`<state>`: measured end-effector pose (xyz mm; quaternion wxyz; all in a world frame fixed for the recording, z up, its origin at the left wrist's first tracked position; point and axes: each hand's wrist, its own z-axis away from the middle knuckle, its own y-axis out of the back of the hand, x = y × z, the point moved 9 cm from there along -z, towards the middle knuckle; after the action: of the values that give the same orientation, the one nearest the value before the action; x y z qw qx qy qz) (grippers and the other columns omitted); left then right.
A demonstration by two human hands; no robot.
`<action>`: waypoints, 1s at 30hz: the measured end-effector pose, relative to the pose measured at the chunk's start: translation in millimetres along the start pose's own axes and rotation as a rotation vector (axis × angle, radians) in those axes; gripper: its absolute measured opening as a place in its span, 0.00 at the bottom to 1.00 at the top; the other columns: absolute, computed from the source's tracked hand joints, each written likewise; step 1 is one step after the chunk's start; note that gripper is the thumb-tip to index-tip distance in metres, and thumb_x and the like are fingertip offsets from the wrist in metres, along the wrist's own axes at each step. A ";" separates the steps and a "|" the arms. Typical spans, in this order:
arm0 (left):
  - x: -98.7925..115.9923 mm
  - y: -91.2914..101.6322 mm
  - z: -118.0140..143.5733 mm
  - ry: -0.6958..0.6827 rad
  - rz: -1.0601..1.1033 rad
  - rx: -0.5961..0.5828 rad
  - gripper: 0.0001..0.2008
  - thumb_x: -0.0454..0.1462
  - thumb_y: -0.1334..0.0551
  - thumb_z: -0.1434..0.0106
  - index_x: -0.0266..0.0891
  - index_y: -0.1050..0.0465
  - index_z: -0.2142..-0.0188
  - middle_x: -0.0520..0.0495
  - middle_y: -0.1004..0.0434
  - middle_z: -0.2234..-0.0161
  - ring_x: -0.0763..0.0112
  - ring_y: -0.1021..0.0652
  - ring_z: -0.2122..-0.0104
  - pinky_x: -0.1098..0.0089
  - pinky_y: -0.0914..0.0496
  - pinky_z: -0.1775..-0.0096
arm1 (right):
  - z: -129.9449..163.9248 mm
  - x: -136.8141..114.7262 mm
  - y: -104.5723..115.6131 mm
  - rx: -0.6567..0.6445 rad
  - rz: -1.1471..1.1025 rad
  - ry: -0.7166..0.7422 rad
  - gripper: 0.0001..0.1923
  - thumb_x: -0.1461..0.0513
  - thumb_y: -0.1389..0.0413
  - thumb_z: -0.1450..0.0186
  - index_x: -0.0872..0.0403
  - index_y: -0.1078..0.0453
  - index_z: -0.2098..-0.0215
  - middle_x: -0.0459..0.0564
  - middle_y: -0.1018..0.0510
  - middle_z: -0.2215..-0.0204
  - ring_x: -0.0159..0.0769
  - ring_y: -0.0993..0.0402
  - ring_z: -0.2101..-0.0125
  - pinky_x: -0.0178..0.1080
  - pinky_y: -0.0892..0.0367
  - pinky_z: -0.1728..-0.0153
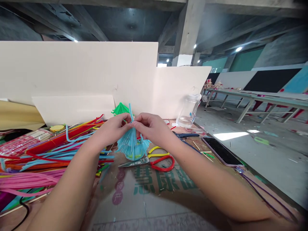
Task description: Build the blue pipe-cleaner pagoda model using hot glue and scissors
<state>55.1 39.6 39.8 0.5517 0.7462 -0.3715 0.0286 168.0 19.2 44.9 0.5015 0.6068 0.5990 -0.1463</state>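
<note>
Both of my hands meet above the table around a blue pipe-cleaner umbrella shape (132,145). My left hand (115,127) pinches its top from the left, and my right hand (151,127) pinches it from the right. A blue stem sticks up between my fingers. A finished green umbrella shape (119,109) stands just behind my hands. Red-handled scissors (154,161) lie on the cardboard directly below the blue piece.
A heap of coloured pipe cleaners (48,150) covers the left of the table. A phone (220,150) lies at the right edge with a cable. A clear plastic jar (189,110) stands by the white boards (79,70). Yellow-handled pliers (156,150) lie near the scissors.
</note>
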 end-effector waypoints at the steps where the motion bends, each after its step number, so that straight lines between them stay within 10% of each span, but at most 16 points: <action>1: -2.9 0.4 -0.9 0.008 -0.009 0.010 0.14 0.47 0.46 0.36 0.41 0.30 0.61 0.48 0.24 0.66 0.63 0.26 0.67 0.66 0.34 0.66 | 0.8 -5.1 0.0 -0.012 0.027 0.008 0.10 0.57 0.47 0.34 0.53 0.33 0.71 0.42 0.27 0.81 0.28 0.35 0.80 0.32 0.41 0.78; 7: -9.6 2.1 -3.6 0.012 0.009 0.042 0.15 0.45 0.46 0.36 0.39 0.29 0.57 0.47 0.23 0.63 0.63 0.25 0.64 0.66 0.33 0.64 | 12.8 -9.6 3.2 -0.032 0.107 0.001 0.10 0.57 0.47 0.34 0.53 0.33 0.71 0.42 0.27 0.80 0.28 0.32 0.78 0.32 0.40 0.76; 17: -4.3 3.6 0.1 0.068 -0.009 0.041 0.18 0.48 0.46 0.34 0.40 0.27 0.55 0.48 0.22 0.61 0.65 0.26 0.66 0.66 0.35 0.64 | 30.1 53.4 -3.8 -0.007 0.230 -0.078 0.13 0.56 0.50 0.32 0.54 0.33 0.73 0.42 0.29 0.80 0.29 0.34 0.77 0.33 0.43 0.75; 30: 0.5 1.6 0.3 0.050 -0.005 0.061 0.20 0.52 0.46 0.35 0.42 0.26 0.56 0.48 0.21 0.60 0.64 0.26 0.65 0.66 0.34 0.64 | 44.1 45.5 -9.4 0.023 0.447 0.022 0.12 0.61 0.48 0.33 0.54 0.33 0.75 0.41 0.33 0.81 0.27 0.40 0.78 0.34 0.50 0.74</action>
<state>54.4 38.9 41.3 0.5377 0.7628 -0.3547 0.0571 189.4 8.9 -14.6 0.5078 0.7318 0.4534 -0.0316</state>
